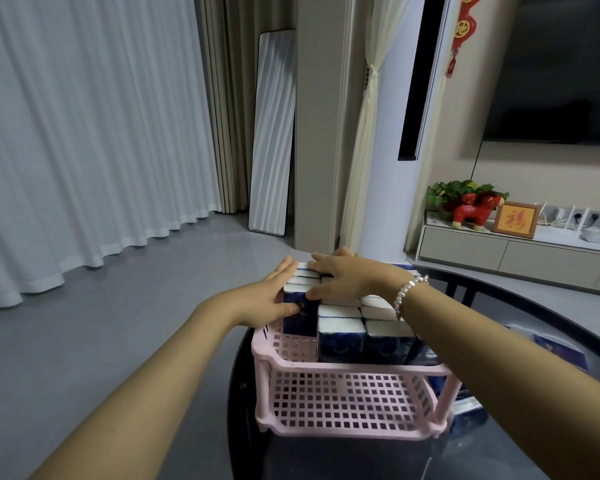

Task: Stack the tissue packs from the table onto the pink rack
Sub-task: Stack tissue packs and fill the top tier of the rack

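A pink plastic rack with a gridded front stands on a dark round glass table. Its upper tier holds several blue-and-white tissue packs standing upright in rows. My left hand presses flat against the left side of the leftmost row, thumb on the front pack. My right hand, with a bead bracelet at the wrist, lies flat over the tops of the back packs, fingers straight. Another blue pack lies on the table to the right.
More blue packs show behind the rack's lower right corner. Grey floor and white curtains lie to the left. A mirror, a tall white air conditioner and a TV cabinet stand behind the table.
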Motion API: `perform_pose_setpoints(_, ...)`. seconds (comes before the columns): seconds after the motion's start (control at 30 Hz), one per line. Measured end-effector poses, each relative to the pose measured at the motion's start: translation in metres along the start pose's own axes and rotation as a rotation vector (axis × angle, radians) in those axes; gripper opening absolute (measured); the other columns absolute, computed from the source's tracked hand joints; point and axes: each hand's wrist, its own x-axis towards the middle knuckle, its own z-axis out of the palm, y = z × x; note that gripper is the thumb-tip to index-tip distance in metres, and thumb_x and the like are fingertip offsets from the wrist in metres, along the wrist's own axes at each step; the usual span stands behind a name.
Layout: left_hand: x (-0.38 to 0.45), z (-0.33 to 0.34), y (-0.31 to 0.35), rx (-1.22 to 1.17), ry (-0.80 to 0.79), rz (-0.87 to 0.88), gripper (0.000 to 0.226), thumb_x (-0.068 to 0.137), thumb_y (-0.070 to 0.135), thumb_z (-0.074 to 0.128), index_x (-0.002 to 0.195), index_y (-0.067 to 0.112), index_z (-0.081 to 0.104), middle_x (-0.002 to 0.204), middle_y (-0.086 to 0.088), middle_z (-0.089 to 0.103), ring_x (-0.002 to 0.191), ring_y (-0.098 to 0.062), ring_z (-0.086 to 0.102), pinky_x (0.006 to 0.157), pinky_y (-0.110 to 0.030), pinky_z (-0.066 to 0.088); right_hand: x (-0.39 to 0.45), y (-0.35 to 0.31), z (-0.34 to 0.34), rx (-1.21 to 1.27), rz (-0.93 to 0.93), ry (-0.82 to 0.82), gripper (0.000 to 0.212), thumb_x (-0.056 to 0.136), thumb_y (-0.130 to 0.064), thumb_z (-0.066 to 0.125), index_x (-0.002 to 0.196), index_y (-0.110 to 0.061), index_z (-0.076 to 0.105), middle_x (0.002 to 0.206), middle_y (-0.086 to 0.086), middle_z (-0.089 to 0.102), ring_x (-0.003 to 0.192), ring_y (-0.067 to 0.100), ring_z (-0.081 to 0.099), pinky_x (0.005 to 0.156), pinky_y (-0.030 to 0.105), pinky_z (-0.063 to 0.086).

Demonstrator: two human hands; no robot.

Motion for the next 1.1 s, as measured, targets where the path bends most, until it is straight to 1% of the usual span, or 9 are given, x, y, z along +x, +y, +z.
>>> perform_pose_setpoints(0.1,0.002,-0.005,0.002,0.005,-0.032,-0.013,0.081,0.097,0.032,0.049,0.149,0.035,-0.012,0.152,0.024,-0.025,0.142,-0.01,0.023,0.108,-0.025,0.03,0.0,-0.002,0.006,-0.039,0.011,0.012,0.067,0.091,-0.049,0.043,0.149,-0.022,0.022,0.159,-0.004,-0.003,0.143,0.024,0.0,0.113,0.045,0.009)
perform_pose_setpoints(0.17,0.002,-0.007,-0.001,-0.02,-0.055,-0.012,0.081,0.097,0.031,0.051,0.15,0.034,-0.01,0.152,0.023,-0.024,0.145,-0.009,0.015,0.114,-0.027,0.023,0.0,-0.001,0.009,-0.003,0.011,0.003,0.069,0.092,-0.05,0.042,0.15,-0.024,0.017,0.159,-0.004,-0.005,0.145,0.023,-0.002,0.114,0.045,0.006)
perform_pose_setpoints(0.27,0.002,-0.006,-0.003,-0.076,-0.048,-0.003,0.08,0.096,0.031,0.052,0.15,0.033,-0.008,0.152,0.024,-0.022,0.147,-0.008,0.003,0.12,-0.036,0.015,-0.005,0.002,0.011,0.049,0.007,0.012,0.071,0.093,-0.051,0.043,0.15,-0.023,0.013,0.16,-0.003,-0.002,0.146,0.02,-0.004,0.116,0.046,0.004)
perform_pose_setpoints(0.37,-0.003,-0.002,-0.002,-0.172,-0.011,0.008,0.078,0.097,0.029,0.051,0.15,0.035,-0.006,0.151,0.027,-0.02,0.145,-0.005,0.01,0.117,-0.03,0.02,-0.011,0.005,0.012,0.102,-0.004,0.028,0.072,0.092,-0.056,0.043,0.15,-0.024,0.015,0.159,-0.005,0.003,0.146,0.017,-0.003,0.117,0.046,0.005)
perform_pose_setpoints(0.5,-0.016,0.002,0.009,-0.267,0.111,0.04,0.07,0.098,0.029,0.049,0.152,0.032,0.003,0.154,0.023,-0.013,0.145,-0.003,0.005,0.117,-0.026,0.013,-0.027,0.005,0.009,0.242,-0.019,0.168,0.062,0.092,-0.051,0.047,0.146,-0.023,0.031,0.157,-0.006,0.019,0.144,0.017,0.008,0.117,0.048,0.014)
perform_pose_setpoints(0.6,-0.03,0.009,0.031,-0.328,0.312,0.067,0.059,0.098,0.034,0.047,0.15,0.029,0.021,0.156,0.018,0.008,0.144,-0.004,0.012,0.113,-0.019,0.013,-0.047,0.006,0.01,0.316,-0.032,0.339,0.047,0.093,-0.042,0.051,0.136,-0.025,0.047,0.148,-0.006,0.039,0.138,0.017,0.021,0.113,0.044,0.023)
perform_pose_setpoints(0.73,-0.05,0.025,0.069,-0.281,0.557,0.107,0.04,0.098,0.032,0.045,0.139,0.031,0.044,0.152,0.011,0.032,0.141,-0.011,0.027,0.118,-0.038,0.019,-0.083,0.012,0.02,0.378,-0.012,0.528,0.036,0.093,-0.035,0.052,0.127,-0.025,0.056,0.132,-0.009,0.055,0.13,0.012,0.031,0.108,0.032,0.03)
perform_pose_setpoints(0.83,-0.064,0.043,0.103,-0.242,0.663,0.187,0.032,0.098,0.027,0.046,0.129,0.031,0.055,0.14,0.013,0.046,0.133,-0.009,0.035,0.114,-0.031,0.02,-0.121,0.017,0.03,0.365,0.006,0.625,0.031,0.093,-0.034,0.052,0.122,-0.026,0.06,0.124,-0.013,0.06,0.124,0.009,0.036,0.105,0.033,0.033)
perform_pose_setpoints(1.1,-0.07,0.121,0.182,-0.339,0.578,0.314,0.023,0.094,0.023,0.051,0.111,0.026,0.066,0.108,0.015,0.058,0.11,-0.012,0.054,0.102,-0.038,0.038,-0.223,0.053,0.084,0.376,0.173,0.743,0.025,0.092,-0.029,0.053,0.112,-0.026,0.067,0.104,-0.013,0.063,0.102,0.009,0.038,0.086,0.024,0.03)
